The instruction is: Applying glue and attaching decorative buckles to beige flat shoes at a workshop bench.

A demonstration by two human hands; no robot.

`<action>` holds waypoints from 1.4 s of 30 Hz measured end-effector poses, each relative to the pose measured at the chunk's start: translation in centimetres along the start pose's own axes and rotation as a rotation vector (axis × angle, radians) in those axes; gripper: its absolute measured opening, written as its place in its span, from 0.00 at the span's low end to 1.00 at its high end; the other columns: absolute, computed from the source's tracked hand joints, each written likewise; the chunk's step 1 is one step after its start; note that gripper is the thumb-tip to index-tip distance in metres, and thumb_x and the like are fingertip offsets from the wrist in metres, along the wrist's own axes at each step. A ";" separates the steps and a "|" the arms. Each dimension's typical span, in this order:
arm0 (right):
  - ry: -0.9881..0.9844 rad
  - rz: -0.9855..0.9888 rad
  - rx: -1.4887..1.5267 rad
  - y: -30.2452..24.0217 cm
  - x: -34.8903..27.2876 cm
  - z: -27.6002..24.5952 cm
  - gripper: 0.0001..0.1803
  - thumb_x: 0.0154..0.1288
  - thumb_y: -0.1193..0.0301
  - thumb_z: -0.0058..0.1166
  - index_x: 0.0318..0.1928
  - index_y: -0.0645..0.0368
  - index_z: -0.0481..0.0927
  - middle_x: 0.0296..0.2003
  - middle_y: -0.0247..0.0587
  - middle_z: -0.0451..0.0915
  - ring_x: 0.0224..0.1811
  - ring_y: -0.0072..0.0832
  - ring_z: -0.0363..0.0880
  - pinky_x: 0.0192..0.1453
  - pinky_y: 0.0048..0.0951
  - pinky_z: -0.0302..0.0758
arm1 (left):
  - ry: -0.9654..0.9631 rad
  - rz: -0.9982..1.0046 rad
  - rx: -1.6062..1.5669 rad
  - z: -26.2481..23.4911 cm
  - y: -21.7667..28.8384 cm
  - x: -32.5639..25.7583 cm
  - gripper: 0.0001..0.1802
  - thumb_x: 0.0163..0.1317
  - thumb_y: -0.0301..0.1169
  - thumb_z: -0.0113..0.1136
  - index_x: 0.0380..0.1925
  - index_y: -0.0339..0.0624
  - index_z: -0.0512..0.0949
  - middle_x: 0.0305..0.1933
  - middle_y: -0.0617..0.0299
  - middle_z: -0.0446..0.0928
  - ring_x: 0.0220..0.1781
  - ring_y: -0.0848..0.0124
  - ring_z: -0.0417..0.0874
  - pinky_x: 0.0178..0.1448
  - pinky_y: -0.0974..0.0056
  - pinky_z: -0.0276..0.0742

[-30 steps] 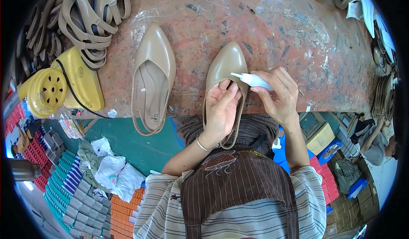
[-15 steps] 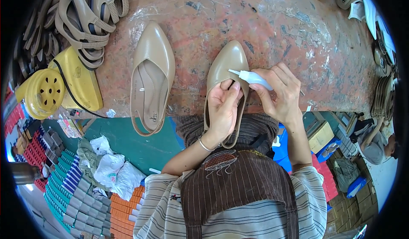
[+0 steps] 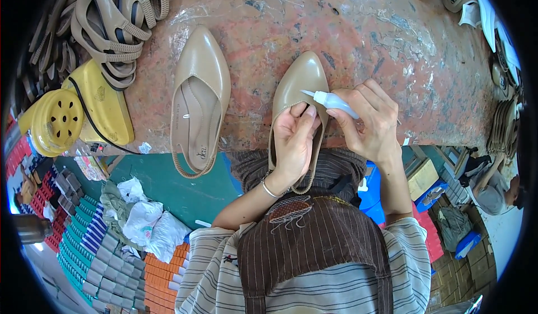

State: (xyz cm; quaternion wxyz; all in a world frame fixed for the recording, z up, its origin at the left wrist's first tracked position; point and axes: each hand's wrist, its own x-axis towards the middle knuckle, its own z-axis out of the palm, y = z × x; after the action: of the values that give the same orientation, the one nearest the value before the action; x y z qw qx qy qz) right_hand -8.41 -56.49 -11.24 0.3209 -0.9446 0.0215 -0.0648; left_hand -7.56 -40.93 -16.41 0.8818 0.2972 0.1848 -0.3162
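My left hand (image 3: 295,143) grips a beige pointed slingback shoe (image 3: 303,78) by its opening edge, fingers tucked inside and thumb near the rim. The shoe's toe points away from me over the worktable (image 3: 358,50), and its heel strap hangs toward my apron. In my right hand (image 3: 370,121) is a small white squeeze bottle (image 3: 338,103) with a narrow nozzle. That nozzle tip lies over the shoe's upper, close to the opening edge; whether it touches cannot be made out. To the left, the matching beige shoe (image 3: 202,53) lies on the table, toe away from me.
A yellow device with a round, holed front (image 3: 59,121) and a black cord stands at the table's left. Beige strappy shoes (image 3: 112,39) pile up behind it. More shoe parts (image 3: 502,126) line the right edge. Stacked boxes (image 3: 109,263) and white bags (image 3: 151,224) are on the floor.
Almost nothing differs. My right hand and the bottle have shifted very slightly; my left hand keeps its grip on the shoe.
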 end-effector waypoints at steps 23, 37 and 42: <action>0.341 0.093 0.245 6.2 5.1 3.6 0.16 0.56 0.84 0.53 0.47 0.61 0.77 0.47 0.44 0.80 0.58 0.45 0.74 0.59 0.39 0.71 | 0.133 -0.011 0.039 0.8 0.6 -0.2 0.05 0.65 0.19 0.53 0.34 0.42 0.74 0.35 0.67 0.75 0.41 0.76 0.77 0.53 0.65 0.74; 0.511 0.365 -0.268 11.3 11.2 0.6 0.17 0.55 0.63 0.63 0.43 0.58 0.84 0.39 0.44 0.80 0.46 0.42 0.77 0.49 0.36 0.74 | 0.036 0.016 -0.171 0.5 0.1 0.4 0.07 0.68 0.29 0.49 0.33 0.41 0.74 0.36 0.64 0.75 0.47 0.65 0.77 0.60 0.54 0.70; 0.541 0.462 0.252 5.4 1.7 -0.8 0.15 0.55 0.77 0.64 0.45 0.64 0.83 0.38 0.40 0.79 0.36 0.25 0.77 0.41 0.24 0.74 | -0.094 0.009 -0.302 -2.0 -0.2 0.6 0.10 0.69 0.33 0.48 0.37 0.41 0.76 0.41 0.61 0.78 0.52 0.64 0.77 0.61 0.55 0.68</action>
State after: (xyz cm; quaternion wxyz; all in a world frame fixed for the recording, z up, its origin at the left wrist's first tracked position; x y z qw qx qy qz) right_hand -6.79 -61.39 -13.75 0.4235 -0.8168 0.3100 -0.2398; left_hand -7.54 -39.98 -18.30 0.9256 0.1469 0.1873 -0.2942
